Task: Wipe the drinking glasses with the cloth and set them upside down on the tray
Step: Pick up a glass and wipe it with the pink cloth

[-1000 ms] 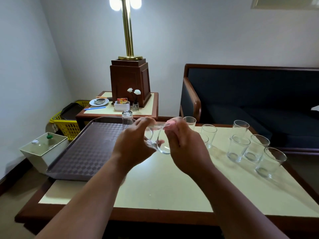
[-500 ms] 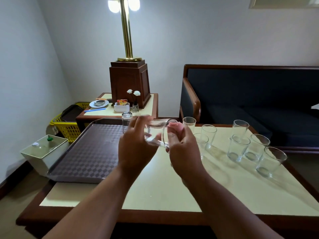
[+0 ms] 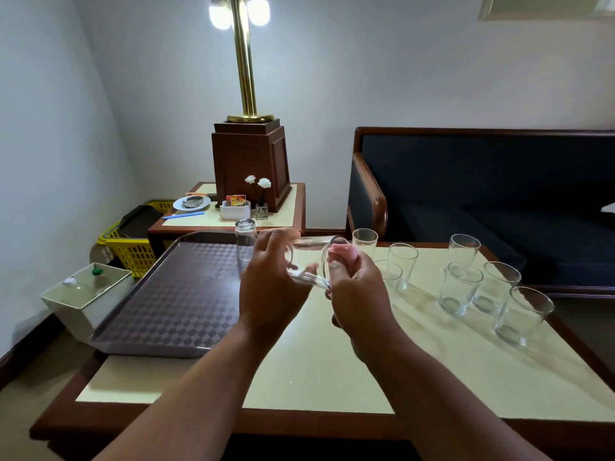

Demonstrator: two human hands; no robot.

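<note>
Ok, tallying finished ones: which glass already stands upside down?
The lone glass on the tray, base uppermost; every other glass stands mouth up or is held sideways.

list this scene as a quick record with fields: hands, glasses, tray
left hand: grips the held glass, tipped on its side above the table
right hand: pinches a pink cloth at the mouth of that glass
tray: one upside-down glass near its far edge
table: seven upright glasses, right of the hands
progress: one glass on the tray, one in the hands
</note>
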